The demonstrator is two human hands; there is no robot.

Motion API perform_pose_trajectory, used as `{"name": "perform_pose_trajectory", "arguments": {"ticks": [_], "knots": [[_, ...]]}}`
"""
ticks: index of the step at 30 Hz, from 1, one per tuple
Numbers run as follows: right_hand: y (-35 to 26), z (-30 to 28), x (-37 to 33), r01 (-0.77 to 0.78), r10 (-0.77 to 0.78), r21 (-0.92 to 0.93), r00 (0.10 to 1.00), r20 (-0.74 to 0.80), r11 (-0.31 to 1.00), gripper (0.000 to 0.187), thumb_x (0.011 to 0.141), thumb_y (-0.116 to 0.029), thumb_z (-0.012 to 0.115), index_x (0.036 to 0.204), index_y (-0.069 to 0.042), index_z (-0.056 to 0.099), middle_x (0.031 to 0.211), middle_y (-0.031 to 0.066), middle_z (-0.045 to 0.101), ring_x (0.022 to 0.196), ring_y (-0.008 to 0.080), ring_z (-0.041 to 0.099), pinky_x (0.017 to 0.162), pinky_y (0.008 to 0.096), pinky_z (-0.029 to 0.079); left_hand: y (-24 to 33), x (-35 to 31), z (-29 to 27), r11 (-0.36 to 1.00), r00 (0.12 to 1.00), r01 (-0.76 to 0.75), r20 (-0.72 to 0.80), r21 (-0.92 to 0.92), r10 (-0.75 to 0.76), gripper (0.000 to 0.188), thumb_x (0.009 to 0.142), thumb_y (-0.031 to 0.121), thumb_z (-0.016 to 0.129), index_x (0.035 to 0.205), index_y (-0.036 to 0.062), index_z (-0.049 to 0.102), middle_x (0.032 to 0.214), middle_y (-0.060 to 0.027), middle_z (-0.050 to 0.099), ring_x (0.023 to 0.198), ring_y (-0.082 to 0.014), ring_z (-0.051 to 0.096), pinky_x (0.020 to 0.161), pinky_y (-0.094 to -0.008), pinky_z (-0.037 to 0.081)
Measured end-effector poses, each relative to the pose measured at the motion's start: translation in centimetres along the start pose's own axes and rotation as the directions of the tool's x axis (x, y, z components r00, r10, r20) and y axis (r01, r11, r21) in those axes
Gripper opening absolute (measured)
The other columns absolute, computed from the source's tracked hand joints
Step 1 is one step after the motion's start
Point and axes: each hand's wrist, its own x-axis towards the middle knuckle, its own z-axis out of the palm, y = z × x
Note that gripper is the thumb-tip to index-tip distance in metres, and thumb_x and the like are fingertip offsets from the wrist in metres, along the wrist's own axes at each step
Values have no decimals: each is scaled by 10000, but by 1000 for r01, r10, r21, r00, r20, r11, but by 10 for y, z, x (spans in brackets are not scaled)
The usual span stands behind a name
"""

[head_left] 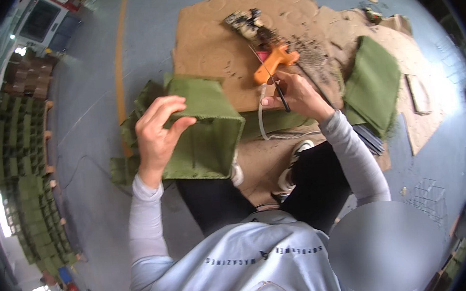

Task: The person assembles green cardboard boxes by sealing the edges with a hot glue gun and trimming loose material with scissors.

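My left hand (159,131) is held over a green fabric-covered box (205,145), thumb and fingers apart, with nothing seen between them. The box's open side faces me, near my knees. In my right hand (300,94) is a thin tool with a black handle (282,98) and a narrow metal shaft. Just beyond those fingers lies an orange glue gun (273,64) on the cardboard (207,37). A pale, translucent strip or tube (262,118) hangs below the glue gun and curves toward my feet. My fingertips partly hide the gun's near end.
Dark crumbs and a charred-looking bundle (244,25) lie beyond the glue gun. Folded green panels (374,86) rest at the right, over thin dark strips (370,139). Stacked green boxes (14,142) stand on pallets at the far left.
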Motion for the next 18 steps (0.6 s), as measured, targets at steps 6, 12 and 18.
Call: {"name": "perform_pose_trajectory", "arguments": {"ticks": [6, 12, 18], "knots": [[104, -35, 46, -318, 318, -38, 948, 5, 947, 615, 633, -533, 818, 838, 20, 644, 636, 115, 602, 645, 254, 626, 638, 368, 497, -10, -1, -10, 999, 999, -37, 1, 26, 36, 230, 682, 63, 793, 834, -17, 640, 880, -106, 663, 809, -258, 641, 685, -333, 514], [188, -76, 132, -463, 318, -347, 860, -398, 816, 580, 581, -484, 820, 830, 20, 676, 919, 202, 676, 917, 328, 651, 807, 403, 513, -20, 0, -13, 999, 1000, -30, 9, 15, 30, 203, 700, 59, 779, 833, -18, 648, 847, -101, 661, 783, -259, 637, 672, -328, 510], [218, -78, 186, -373, 73, -541, 866, -495, 754, 439, 671, -393, 774, 852, -6, 674, 892, 202, 677, 859, 351, 658, 761, 443, 517, -28, 8, -15, 999, 999, 38, -28, -22, -39, 178, 721, 38, 763, 836, -24, 642, 851, -103, 660, 761, -248, 637, 648, -321, 501]]}}
